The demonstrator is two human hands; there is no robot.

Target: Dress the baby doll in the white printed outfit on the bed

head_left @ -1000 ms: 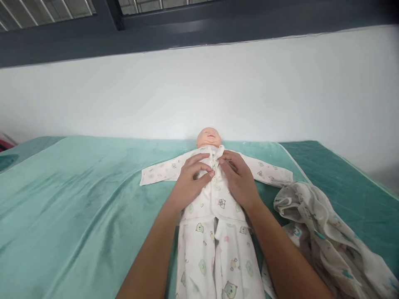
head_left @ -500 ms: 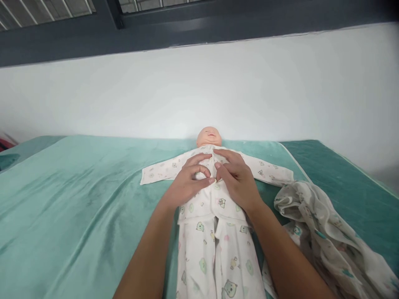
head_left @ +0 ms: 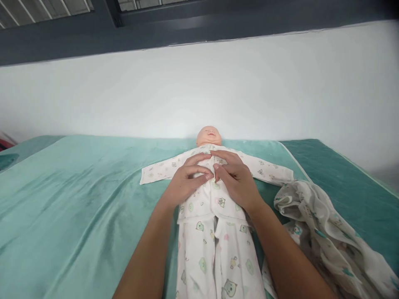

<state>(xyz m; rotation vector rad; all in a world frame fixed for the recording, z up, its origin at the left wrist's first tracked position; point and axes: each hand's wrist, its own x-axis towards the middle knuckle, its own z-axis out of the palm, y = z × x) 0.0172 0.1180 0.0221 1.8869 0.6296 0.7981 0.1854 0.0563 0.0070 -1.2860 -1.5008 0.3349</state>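
A baby doll (head_left: 209,136) lies on its back, its arms spread wide in the sleeves. It wears a white printed baby shirt (head_left: 202,205) with a front opening, over matching printed trousers (head_left: 199,257). My left hand (head_left: 190,176) pinches the shirt's front edge at the chest, thumb and forefinger close together. Opposite it, my right hand (head_left: 235,174) grips the other side of the same opening between thumb and bent fingers. A small fastening shows just below the fingertips. The fingers partly hide the cloth they hold.
A teal blanket (head_left: 93,199) covers the surface under the doll. To the right lies a crumpled printed muslin cloth (head_left: 327,236), beside my right forearm. Behind the doll's head rises a white wall (head_left: 156,91), with a dark window frame (head_left: 187,25) above.
My left thumb and forefinger have drawn closer together and slightly up at the shirt's opening. The small fastening below them now shows more. My right hand has barely shifted.
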